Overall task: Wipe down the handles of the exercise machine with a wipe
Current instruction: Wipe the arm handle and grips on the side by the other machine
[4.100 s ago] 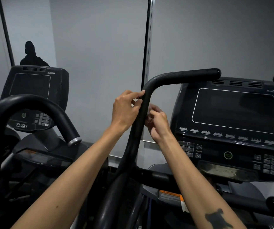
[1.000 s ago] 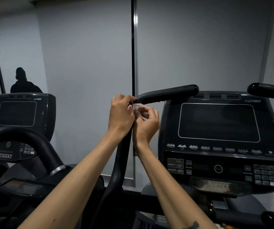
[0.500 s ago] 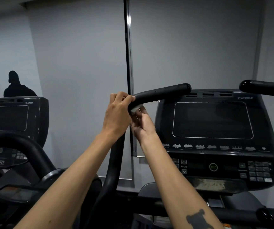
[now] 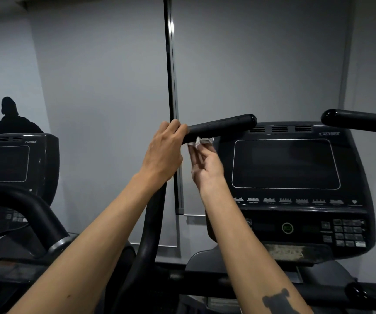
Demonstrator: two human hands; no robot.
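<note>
Gym wall behind; left hand [image 4: 163, 152] grips handle [image 4: 221, 128], right hand [image 4: 207, 167] pinches wipe [image 4: 201, 141].

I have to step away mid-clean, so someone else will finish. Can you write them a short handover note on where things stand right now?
Left hand: grips the bend of the left handle, steadying it.
Right hand: pinches a crumpled white wipe, pressed to the underside of that handle's horizontal grip, close to the bend.
Done: cannot be read from the handle's surface; wiping is only under way on this handle near its bend.
Left: probably the rest of this grip out to its rounded tip, then the right handle, which neither hand is touching.
</note>
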